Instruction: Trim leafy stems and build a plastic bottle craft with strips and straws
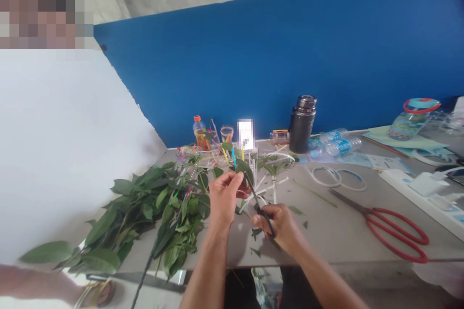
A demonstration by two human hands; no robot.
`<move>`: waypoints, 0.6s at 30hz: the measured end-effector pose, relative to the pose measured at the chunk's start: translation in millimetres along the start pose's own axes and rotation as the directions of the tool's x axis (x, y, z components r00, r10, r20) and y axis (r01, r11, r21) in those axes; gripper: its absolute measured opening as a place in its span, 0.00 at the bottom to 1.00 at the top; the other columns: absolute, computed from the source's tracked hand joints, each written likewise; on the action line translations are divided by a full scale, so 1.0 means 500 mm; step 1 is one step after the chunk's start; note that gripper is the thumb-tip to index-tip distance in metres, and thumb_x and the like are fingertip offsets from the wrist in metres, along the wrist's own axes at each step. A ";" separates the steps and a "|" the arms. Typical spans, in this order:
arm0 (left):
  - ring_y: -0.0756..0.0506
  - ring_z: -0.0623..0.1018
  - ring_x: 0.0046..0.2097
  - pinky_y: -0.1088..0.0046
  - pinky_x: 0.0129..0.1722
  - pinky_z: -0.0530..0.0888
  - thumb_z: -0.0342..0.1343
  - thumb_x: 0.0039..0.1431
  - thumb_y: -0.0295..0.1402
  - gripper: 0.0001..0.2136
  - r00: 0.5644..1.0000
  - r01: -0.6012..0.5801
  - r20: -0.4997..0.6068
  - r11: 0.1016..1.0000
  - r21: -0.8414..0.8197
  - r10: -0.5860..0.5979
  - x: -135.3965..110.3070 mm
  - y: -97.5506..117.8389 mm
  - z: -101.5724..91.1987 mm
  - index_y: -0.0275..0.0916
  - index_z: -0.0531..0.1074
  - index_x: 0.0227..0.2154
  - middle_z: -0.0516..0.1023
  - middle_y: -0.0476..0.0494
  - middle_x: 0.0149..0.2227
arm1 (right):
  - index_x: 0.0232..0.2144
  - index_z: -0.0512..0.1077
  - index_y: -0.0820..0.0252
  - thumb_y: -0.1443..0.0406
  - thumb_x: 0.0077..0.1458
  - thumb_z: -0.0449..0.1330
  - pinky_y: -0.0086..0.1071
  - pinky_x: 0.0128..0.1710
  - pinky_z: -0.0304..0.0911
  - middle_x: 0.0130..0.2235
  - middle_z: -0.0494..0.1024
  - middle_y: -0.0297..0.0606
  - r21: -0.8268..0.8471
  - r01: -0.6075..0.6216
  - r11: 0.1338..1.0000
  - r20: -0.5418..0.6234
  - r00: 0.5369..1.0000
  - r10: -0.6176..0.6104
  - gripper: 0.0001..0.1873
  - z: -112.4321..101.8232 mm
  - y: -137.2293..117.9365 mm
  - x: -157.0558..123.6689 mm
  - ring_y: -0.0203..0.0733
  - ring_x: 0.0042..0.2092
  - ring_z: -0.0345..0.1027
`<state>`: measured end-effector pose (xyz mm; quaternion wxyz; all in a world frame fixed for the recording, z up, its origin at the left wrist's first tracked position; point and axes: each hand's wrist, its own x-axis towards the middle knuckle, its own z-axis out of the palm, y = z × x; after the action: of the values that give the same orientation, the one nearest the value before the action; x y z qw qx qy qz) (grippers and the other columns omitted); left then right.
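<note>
My left hand [224, 194] pinches a glossy green leaf [243, 170] between thumb and fingers, above the grey table [319, 231]. My right hand [277, 226] grips a thin dark stick [261, 210], whose upper end reaches the leaf. The stick's tip is partly hidden behind the leaf. Just left of my hands lies a large heap of leafy branches [145, 207]. White strips [264, 188] lie under and beyond my hands, and a few loose leaf pieces [255, 232] sit near my right hand.
Red-handled scissors [393, 234] and a white power strip [424, 198] lie at right. A dark flask [302, 124], water bottles [335, 145], an orange-capped bottle [200, 134] and a jar [409, 124] stand along the blue wall [253, 58]. Another person's arm [36, 285] enters at lower left.
</note>
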<state>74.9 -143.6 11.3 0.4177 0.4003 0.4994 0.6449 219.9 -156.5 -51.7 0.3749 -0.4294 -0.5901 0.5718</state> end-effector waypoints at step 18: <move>0.50 0.73 0.23 0.75 0.23 0.75 0.68 0.49 0.46 0.16 0.999 -0.043 -0.027 0.999 -0.030 0.042 0.005 -0.006 -0.004 0.37 0.75 0.25 0.72 0.51 0.20 | 0.21 0.70 0.62 0.28 0.48 0.56 0.28 0.24 0.51 0.22 0.73 0.40 -0.055 0.113 0.992 0.209 0.973 -0.099 0.41 -0.048 0.029 -0.016 0.35 0.24 0.60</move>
<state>72.5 -141.6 8.4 0.4034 0.3960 0.4862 0.6664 246.1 -156.0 -64.1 0.3272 -0.3478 -0.6666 0.5724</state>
